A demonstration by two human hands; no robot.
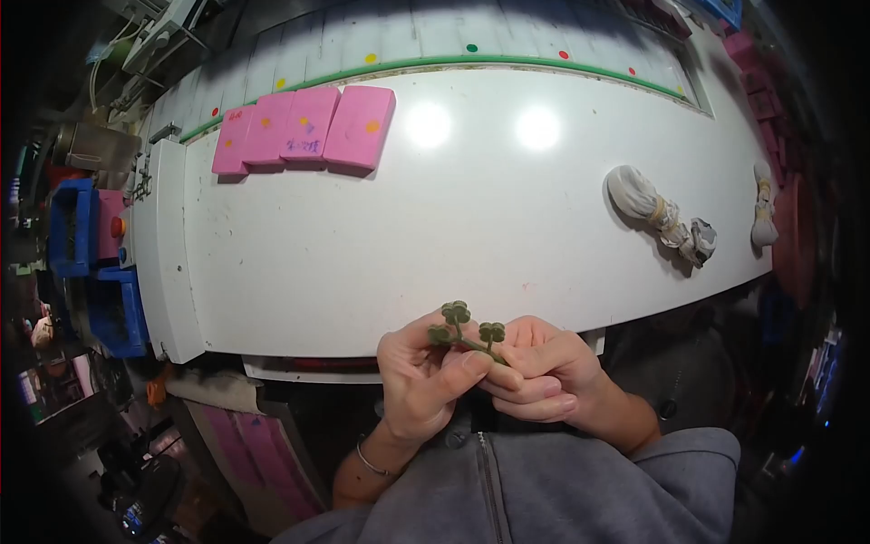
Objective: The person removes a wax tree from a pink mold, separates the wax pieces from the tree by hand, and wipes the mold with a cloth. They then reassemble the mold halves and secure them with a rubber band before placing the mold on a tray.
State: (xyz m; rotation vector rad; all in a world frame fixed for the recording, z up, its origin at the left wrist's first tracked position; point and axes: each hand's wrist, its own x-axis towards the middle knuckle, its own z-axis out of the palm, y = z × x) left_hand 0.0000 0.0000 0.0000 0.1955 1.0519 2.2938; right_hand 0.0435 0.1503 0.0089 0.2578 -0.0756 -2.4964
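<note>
Close to my body, in front of the table's near edge, both hands come together around a small dark-green branched piece (471,341). Its thin stems end in several rounded, clover-like clusters. My left hand (421,376) pinches the stem between thumb and fingers, below the upper clusters. On the other side, my right hand (548,367) has its fingers curled and closed on the lower end of the same stem. That end is partly hidden by the fingers.
Several pink blocks (361,127) with coloured dots lie overlapping at the far left of the white table (435,227). A tied white cloth pouch (666,218) is on the right, another bundle (764,204) near the edge. Blue bins (116,313) stand left; a green strip (417,62) crosses the back.
</note>
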